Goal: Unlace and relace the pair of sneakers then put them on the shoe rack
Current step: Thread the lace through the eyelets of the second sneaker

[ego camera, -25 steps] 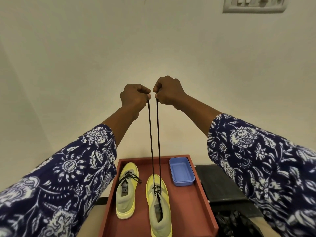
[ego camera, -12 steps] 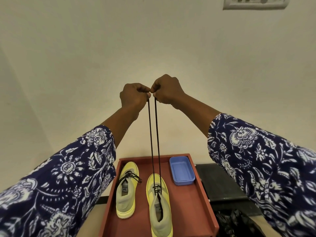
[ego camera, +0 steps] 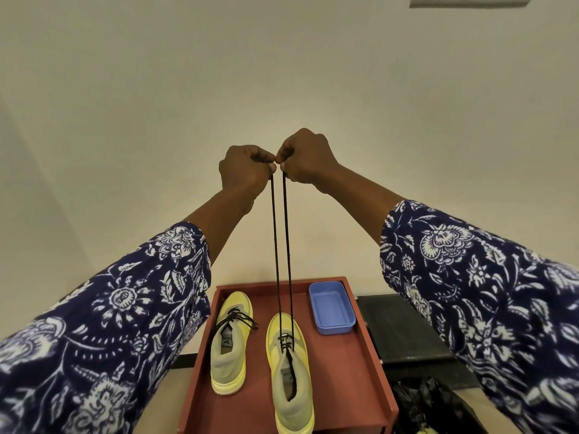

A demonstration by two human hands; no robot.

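Two yellow-and-grey sneakers stand on a red tray [ego camera: 354,380]. The left sneaker [ego camera: 230,343] has its black lace tied across the tongue. The right sneaker [ego camera: 289,374] has a black lace [ego camera: 283,245] through its lowest eyelets only, and both strands run taut straight up. My left hand [ego camera: 246,170] pinches the left strand's end, and my right hand [ego camera: 302,158] pinches the right strand's end. Both fists are raised high in front of the wall, knuckles almost touching.
A shallow blue plastic box [ego camera: 330,303] sits at the tray's far right corner. A black surface [ego camera: 404,333] lies right of the tray, with a dark crumpled bag [ego camera: 429,408] below it. A switch plate [ego camera: 470,0] is on the wall, top right.
Both hands have drawn slightly closer together while holding the lace ends up; the two strands now hang nearer to each other. The sneakers have not moved.
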